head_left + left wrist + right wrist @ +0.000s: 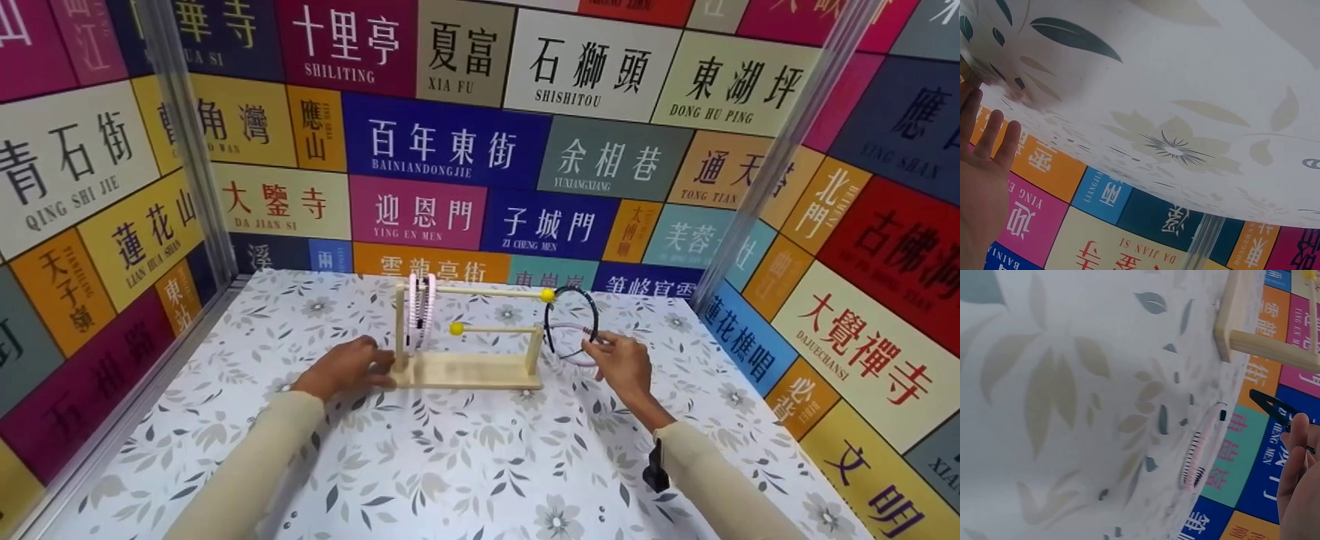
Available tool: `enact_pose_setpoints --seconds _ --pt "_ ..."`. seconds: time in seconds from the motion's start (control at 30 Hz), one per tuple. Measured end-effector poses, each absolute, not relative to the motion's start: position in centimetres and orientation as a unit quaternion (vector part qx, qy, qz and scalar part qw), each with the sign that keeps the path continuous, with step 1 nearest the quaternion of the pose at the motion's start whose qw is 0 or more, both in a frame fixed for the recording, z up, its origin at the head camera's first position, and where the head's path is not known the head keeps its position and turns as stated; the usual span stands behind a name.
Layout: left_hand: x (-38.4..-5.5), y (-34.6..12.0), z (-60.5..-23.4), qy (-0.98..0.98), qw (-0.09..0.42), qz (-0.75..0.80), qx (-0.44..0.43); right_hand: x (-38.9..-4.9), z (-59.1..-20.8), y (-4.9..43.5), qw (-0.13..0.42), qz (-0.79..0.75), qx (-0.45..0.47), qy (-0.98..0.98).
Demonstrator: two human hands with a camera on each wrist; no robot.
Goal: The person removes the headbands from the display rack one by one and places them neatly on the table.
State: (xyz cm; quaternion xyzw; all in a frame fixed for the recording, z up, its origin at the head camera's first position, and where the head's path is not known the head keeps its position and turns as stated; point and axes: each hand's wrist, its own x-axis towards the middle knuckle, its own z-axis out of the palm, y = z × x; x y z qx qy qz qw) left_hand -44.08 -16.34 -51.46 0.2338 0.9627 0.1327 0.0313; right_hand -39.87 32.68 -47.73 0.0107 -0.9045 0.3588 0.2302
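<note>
A wooden stand (469,370) has two posts, each bearing a horizontal rod tipped with a yellow ball. At the base's left end, my left hand (346,369) grips the stand between thumb and fingers; in the left wrist view the other fingers (1012,140) stretch out beside it. My right hand (624,364) pinches a black ring (595,315) upright at the upper rod's yellow ball (547,295). Whether the ball is inside the ring, I cannot tell. Pink rings (430,307) hang on the upper rod near the left post.
Behind the black ring, a pink striped ring (1199,453) lies on the table. The lower rod (495,329) points left from the shorter right post. A flower-patterned cover (480,465) spreads over the table, and walls of coloured sign panels (446,142) enclose it.
</note>
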Motion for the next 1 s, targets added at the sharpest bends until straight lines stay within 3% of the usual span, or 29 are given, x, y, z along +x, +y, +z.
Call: enact_pose_setpoints --seconds 0.2,0.5,1.0 --pt "-44.1 -16.3 -51.4 0.962 0.032 0.136 0.235 -39.8 -49.7 33.0 0.206 0.363 0.008 -0.909" --pt "-43.9 -16.4 -51.2 0.955 0.004 0.125 0.269 -40.1 -51.0 33.7 0.215 0.365 0.017 -0.906" --pt "-44.0 -16.4 -51.4 0.957 0.009 0.127 0.262 -40.6 -52.2 34.9 0.187 0.331 -0.044 -0.924"
